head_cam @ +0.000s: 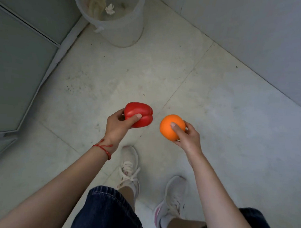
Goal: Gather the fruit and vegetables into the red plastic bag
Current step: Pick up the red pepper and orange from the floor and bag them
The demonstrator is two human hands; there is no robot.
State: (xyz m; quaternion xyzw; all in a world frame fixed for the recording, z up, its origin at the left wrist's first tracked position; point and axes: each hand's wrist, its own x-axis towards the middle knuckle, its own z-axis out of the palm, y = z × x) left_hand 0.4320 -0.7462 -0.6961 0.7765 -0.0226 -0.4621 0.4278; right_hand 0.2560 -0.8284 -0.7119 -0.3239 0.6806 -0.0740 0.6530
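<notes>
One bucket (115, 26) holding crumpled rag (109, 9).

Dim, even, cool light with faint soft shadows; slightly soft detail throughout, and wide-angle bending toward the edges.

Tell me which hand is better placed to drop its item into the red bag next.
Neither has a visible edge. The left hand grips the red pepper, the right hand grips the orange, both held at similar height over the floor. The red bag isn't in view, so I can't judge closeness.
</notes>
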